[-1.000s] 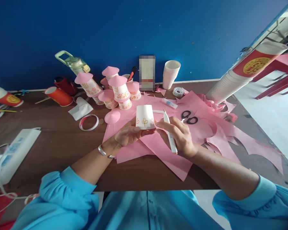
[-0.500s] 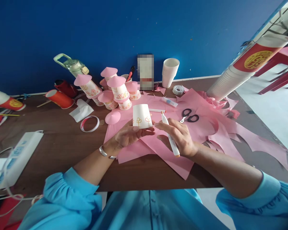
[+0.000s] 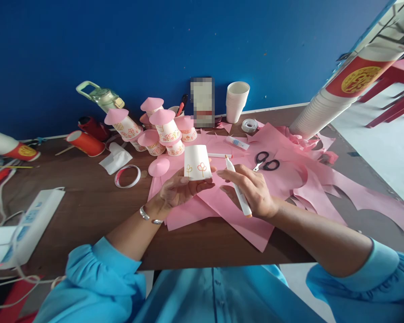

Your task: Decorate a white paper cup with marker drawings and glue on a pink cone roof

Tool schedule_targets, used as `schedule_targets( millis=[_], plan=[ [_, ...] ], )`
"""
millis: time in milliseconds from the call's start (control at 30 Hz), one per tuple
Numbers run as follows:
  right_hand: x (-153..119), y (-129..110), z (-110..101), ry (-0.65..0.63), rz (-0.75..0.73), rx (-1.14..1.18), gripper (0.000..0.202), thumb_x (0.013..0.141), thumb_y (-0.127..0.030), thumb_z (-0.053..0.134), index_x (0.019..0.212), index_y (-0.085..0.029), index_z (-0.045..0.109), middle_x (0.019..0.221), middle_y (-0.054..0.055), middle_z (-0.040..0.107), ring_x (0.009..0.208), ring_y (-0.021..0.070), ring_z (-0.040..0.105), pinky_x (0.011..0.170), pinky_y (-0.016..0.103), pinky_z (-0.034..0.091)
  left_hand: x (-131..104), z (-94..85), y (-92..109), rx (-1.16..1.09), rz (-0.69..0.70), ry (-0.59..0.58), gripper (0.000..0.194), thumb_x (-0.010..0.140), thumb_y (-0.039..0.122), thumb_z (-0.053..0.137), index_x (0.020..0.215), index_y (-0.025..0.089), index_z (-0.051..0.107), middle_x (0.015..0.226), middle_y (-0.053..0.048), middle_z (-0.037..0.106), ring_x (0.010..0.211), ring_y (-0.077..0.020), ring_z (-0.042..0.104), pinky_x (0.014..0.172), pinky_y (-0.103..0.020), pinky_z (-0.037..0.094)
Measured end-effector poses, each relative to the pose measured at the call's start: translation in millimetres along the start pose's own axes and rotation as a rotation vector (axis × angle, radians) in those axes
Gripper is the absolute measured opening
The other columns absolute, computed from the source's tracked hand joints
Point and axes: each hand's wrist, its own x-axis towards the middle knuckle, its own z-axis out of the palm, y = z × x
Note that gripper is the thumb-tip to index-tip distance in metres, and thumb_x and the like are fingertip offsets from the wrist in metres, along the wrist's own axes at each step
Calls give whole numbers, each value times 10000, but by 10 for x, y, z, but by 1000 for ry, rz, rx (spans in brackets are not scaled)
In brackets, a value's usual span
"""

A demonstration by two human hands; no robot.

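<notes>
A white paper cup point(image 3: 195, 158), mouth down, is held by its lower rim in my left hand point(image 3: 180, 190). Flowers in orange and yellow-green line stand along its lower part. My right hand point(image 3: 252, 188) grips a white marker point(image 3: 238, 190), its orange tip pointing up toward the cup but apart from it. Beneath both hands spread sheets of pink paper point(image 3: 218, 211). Behind the cup, another white marker point(image 3: 218, 155) with a red end lies on the paper. A pink paper cone point(image 3: 159, 167) rests left of the cup.
Decorated cup towers with pink cone roofs point(image 3: 163, 117) stand behind. Black-handled scissors point(image 3: 266, 161), a glue tube point(image 3: 237, 142) and clear tape point(image 3: 249, 125) lie right. Stacked white cups point(image 3: 237, 101) stand by the wall. Left are a tape roll point(image 3: 127, 176), red cup point(image 3: 85, 143) and power strip point(image 3: 33, 224).
The cup has turned a little in my left hand, so its flowers have shifted left and one faces me more fully. My right hand and the marker stay nearly in place.
</notes>
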Motion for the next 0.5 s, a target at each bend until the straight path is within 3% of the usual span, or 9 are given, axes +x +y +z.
schedule_targets(
  millis=[100, 233, 367, 500],
  plan=[
    [0, 3, -3, -3, 1, -4, 402, 1086, -216, 586, 1484, -174, 547, 875, 12, 597, 711, 160, 585, 634, 263, 534, -2, 15, 6, -17, 2, 17, 476, 810, 450, 854, 1234, 252, 767, 1227, -98, 806, 1075, -287, 791, 1046, -477, 625],
    [-9, 26, -11, -5, -24, -5, 416, 1123, -310, 531, 1524, -201, 539, 944, 40, 623, 773, 170, 626, 653, 274, 555, 3, 37, -15, 6, 23, 30, 476, 829, 433, 851, 1253, 236, 766, 1224, -98, 806, 1064, -272, 786, 1027, -458, 631],
    [-25, 41, -18, -6, -31, -4, 437, 1148, -420, 466, 1525, -221, 563, 1017, 70, 626, 848, 182, 660, 666, 285, 573, 28, 55, -67, 116, 66, 84, 445, 825, 357, 871, 1238, 236, 755, 1179, -93, 817, 1150, -307, 774, 1088, -497, 596],
    [-32, 38, -15, -4, -2, 9, 426, 1133, -406, 512, 1526, -252, 574, 1006, 56, 623, 787, 167, 641, 616, 276, 542, 53, 64, -89, 173, 62, 83, 444, 821, 318, 883, 1232, 218, 748, 1181, -112, 815, 1276, -344, 731, 1151, -511, 552]
  ],
)
